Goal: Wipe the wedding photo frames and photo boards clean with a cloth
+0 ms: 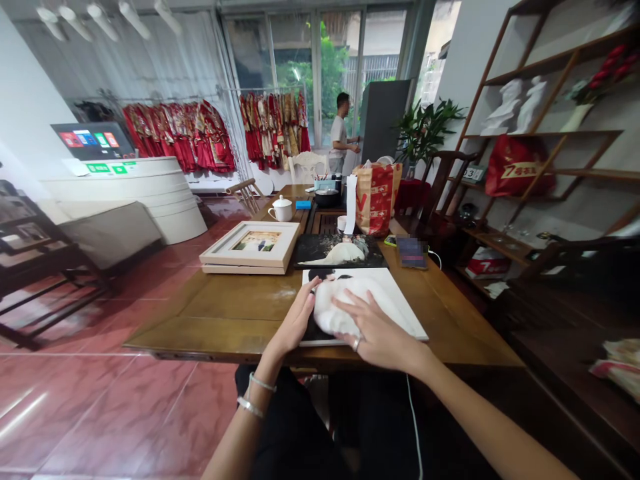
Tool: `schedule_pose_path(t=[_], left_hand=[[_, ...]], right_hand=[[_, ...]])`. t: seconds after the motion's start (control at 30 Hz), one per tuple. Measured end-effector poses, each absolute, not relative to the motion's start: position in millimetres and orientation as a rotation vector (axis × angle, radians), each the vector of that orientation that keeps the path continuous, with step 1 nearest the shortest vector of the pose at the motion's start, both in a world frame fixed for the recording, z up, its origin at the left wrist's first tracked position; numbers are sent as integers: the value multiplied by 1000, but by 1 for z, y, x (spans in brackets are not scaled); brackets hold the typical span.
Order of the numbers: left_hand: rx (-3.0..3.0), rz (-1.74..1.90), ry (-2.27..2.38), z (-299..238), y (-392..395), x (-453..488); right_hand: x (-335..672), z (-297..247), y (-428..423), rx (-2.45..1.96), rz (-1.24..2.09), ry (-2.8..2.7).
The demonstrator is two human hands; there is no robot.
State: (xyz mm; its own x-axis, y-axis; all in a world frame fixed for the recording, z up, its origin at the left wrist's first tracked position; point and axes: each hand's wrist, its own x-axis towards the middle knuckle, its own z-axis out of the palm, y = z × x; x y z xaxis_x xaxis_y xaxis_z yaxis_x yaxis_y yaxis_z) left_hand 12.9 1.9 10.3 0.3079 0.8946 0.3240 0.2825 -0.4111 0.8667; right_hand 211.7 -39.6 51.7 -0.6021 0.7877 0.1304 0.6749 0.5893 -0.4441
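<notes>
Pressing down on a white cloth (338, 301), the right hand (379, 331) lies flat with its fingers spread wide; nothing is gripped, and a ring (356, 344) shows on one finger. The left hand (296, 320) is open too, fingers together, its palm against the cloth's left side and its fingertips touching the bunched fabric. Two bracelets (255, 393) sit on the left wrist.

The cloth rests on a print (403, 310) with a white border, which lies flat at the near edge of the table (225, 313), right of its middle. Just beyond it, toward the table's middle, lies a dark print (325, 248), the two close together or touching. Left of that, near the left edge, a pale frame (253, 245) lies face up. A phone (411, 252) sits by the right edge, beside the dark print.

Toward the far end stand a white teapot (281, 209) on the left and a paper bag (377, 198) on the right. Well beyond the table, a person (341, 133) stands by the window.
</notes>
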Motion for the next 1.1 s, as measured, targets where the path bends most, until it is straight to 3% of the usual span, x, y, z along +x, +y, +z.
schedule_pose_path(t=[0.27, 0.5, 0.77, 0.93, 1.1], left_hand=[[1939, 1075, 1028, 9, 4, 13], [2128, 1048, 1014, 2, 8, 14], [2153, 1011, 1004, 5, 7, 13], [2144, 1021, 998, 7, 6, 13], [2113, 1048, 999, 4, 8, 13]], right_hand=[[217, 63, -81, -937, 633, -2663], [259, 60, -86, -1233, 764, -2499], [290, 46, -8, -1663, 547, -2207], [270, 48, 39, -1627, 457, -2219], [248, 42, 6, -1385, 412, -2383]])
